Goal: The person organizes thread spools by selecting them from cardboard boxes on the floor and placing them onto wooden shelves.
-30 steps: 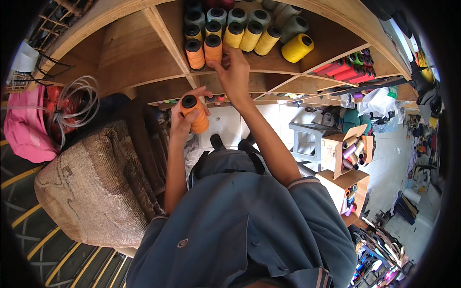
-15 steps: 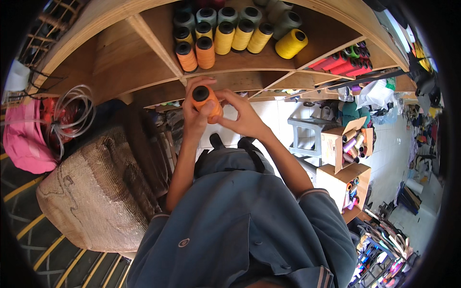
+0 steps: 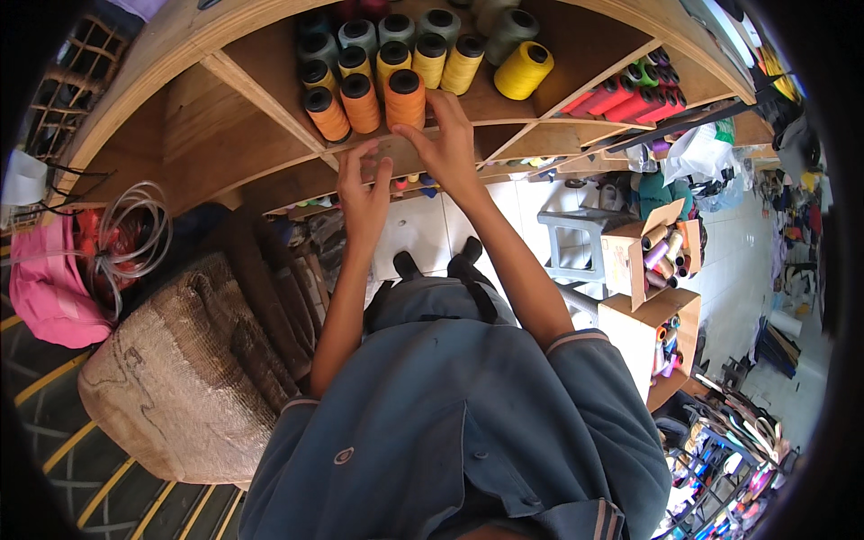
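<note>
An orange thread spool (image 3: 405, 106) with a black core stands upright at the front of a shelf compartment, in line with two other orange spools (image 3: 360, 110). My right hand (image 3: 445, 144) grips it from the right side, with the thumb at its lower front. Just below the shelf edge, my left hand (image 3: 364, 187) is empty, its fingers apart and bent upward. Behind the orange row are several yellow spools (image 3: 430, 61) and grey-green spools (image 3: 396, 31). A brighter yellow spool (image 3: 524, 72) leans at the compartment's right.
Wooden dividers (image 3: 261, 99) part the shelf (image 3: 193, 171). Red spools (image 3: 621, 101) lie in the compartment to the right. Cardboard boxes (image 3: 688, 337) of spools and a grey stool (image 3: 576, 243) stand on the right; a brown woven cover (image 3: 180, 378) and pink bag (image 3: 58, 288) are left.
The orange spool has gone from between both hands up to the shelf, beside the other orange ones, in my right hand. My left hand has let go and dropped slightly.
</note>
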{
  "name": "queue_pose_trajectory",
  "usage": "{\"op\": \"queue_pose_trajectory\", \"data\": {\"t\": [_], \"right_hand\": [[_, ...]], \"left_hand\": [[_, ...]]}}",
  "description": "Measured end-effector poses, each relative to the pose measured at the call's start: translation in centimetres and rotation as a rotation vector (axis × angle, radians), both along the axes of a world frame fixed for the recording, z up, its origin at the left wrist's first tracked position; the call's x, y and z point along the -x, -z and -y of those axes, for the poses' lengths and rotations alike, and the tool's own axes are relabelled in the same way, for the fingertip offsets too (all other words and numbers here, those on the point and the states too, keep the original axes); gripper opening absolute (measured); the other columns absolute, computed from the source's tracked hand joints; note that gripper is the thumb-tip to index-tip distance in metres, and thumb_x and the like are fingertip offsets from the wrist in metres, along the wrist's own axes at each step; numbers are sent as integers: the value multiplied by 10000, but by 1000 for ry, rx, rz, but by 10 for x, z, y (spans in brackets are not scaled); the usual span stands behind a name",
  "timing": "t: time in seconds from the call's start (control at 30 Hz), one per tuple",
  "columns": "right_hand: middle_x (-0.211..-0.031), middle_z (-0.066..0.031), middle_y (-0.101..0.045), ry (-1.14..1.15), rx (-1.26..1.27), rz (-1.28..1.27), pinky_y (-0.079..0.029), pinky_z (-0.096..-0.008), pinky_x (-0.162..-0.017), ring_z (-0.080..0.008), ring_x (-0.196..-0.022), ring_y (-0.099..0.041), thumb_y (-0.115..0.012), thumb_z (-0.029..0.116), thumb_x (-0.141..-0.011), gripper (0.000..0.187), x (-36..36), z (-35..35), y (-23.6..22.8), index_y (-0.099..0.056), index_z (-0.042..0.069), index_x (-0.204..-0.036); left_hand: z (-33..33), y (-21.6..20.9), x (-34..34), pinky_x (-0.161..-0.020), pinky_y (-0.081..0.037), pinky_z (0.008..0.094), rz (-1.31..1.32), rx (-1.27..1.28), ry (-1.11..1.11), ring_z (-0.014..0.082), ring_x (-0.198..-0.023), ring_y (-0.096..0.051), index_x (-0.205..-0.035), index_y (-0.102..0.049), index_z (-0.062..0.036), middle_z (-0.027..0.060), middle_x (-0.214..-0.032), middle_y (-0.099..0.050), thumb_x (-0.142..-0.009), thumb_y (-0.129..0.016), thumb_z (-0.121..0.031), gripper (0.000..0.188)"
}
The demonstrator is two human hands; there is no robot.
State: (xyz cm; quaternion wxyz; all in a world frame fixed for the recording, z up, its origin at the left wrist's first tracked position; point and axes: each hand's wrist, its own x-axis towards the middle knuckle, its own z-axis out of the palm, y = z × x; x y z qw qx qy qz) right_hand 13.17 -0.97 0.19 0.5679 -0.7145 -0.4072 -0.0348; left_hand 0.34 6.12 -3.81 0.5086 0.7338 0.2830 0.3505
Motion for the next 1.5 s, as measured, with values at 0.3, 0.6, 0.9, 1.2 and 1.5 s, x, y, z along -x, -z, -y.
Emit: {"op": "queue_pose_trajectory", "data": {"t": [0.3,0.6,0.9,1.2,1.5], "right_hand": [[-1062,-155,-589,79,-21,19,-531,-360,-861,-290,-995,-642,-821,93,-702,538,4,-13,19,-543,-28,-1146],[-1102,-169,-555,56,-37,-43,-510,-367,-877,-308,-1047,-606,-817,124,-710,563,5,-13,28,-519,-18,-1166],[-1374,-231,-407,150,84,-124,-199,-472,-1117,-415,-1349,-299,-479,313,-946,495,53,95,41,-437,5,-1332],[-1544,-181,-198,150,398,163,-76,-547,-1151,-385,-1434,-150,-427,411,-948,670,36,340,70,-260,30,-1473],[-1585,-149,-50,752,-248,-511,-71,-409,-1175,-322,-1465,-22,-298,404,-1011,666,61,529,104,-64,36,-1514]], "left_hand": [[3,2,6,-702,-463,262,-43,62,48,98,-833,-584,-1121,-621,-69,22,-987,-633,-890,-611,-102,234],[18,18,3,-782,-505,278,-24,329,185,151,-965,-613,-1128,-603,-8,91,-1114,-613,-928,-546,-89,223],[96,27,-30,-1131,-237,464,329,1178,733,244,-1407,-252,-1501,-195,-76,136,-1538,-240,-971,-281,-601,751],[291,6,-95,-1161,-108,516,60,1703,970,355,-1430,-180,-1494,-211,-73,180,-1553,-188,-912,-307,-680,846],[525,37,-82,-1170,-57,405,-9,388,1539,302,-1461,-69,-1499,-140,-15,176,-1575,-88,-976,-284,-521,742]]}}
